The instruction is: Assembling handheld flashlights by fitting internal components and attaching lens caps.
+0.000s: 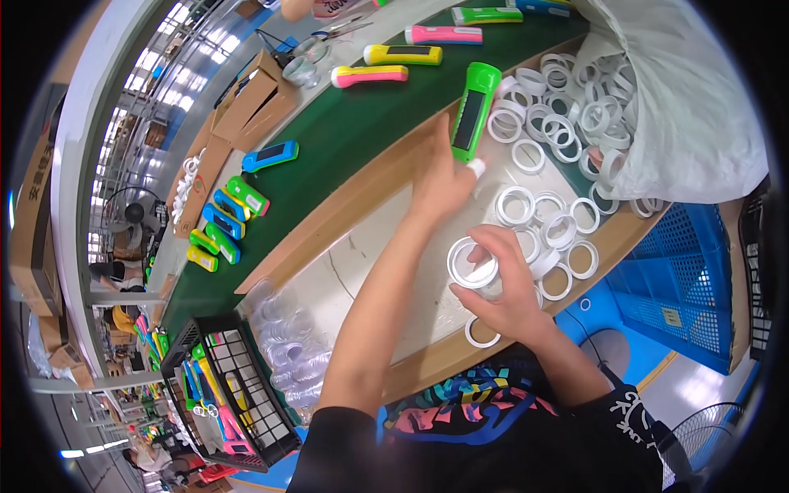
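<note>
My left hand is closed around the narrow end of a green flashlight with a dark panel along its side. The flashlight's wide head points away from me, and a white covering wraps one fingertip. Nearer to me, my right hand pinches a white ring between thumb and fingers, its round opening facing up. Just beyond that hand, several loose white rings lie on the pale work surface. A larger heap of rings spills from a white sack at the far right.
A green conveyor belt beyond the cardboard edging carries colored flashlights. Clear round lenses are piled at the near left. A black crate holds more flashlights. Blue crates stand at right, near a fan.
</note>
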The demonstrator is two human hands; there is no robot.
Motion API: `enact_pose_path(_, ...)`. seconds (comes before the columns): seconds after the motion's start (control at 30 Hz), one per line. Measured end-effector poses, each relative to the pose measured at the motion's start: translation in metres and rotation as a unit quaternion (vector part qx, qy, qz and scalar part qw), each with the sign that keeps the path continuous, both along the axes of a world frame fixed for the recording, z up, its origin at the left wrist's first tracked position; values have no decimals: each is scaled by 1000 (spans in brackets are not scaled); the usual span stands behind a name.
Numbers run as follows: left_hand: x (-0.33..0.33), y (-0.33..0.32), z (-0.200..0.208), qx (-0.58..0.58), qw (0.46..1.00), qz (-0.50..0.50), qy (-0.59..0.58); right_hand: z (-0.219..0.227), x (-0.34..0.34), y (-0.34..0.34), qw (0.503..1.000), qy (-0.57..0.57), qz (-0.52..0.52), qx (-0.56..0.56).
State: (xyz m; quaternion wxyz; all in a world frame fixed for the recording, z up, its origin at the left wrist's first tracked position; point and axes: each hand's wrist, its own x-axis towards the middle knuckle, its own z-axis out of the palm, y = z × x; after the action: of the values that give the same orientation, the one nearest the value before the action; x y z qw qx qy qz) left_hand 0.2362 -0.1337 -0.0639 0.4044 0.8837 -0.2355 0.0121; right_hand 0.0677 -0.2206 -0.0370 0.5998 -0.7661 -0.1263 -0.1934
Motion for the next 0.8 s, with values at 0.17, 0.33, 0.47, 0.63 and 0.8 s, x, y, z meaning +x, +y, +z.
enact_pose_path(0.17,20,-10,0,-29,996,5,80,-1,-7,-11,998,20,-50,24)
enact_pose_path(0.33,-33,83,39,-248,929,6,276,-4,5,-12,994,45,-80,58)
enact_pose_path(0.47,-99,142,102,-244,933,48,259,-4,19,-1,993,55,-80,75)
enact_pose_path(0.63,-162,202,134,-197,956,63,207,15,20,36,994,53,4,95)
enact_pose_path(0.8,-188,226,131,-210,951,72,216,17,16,63,991,21,79,108)
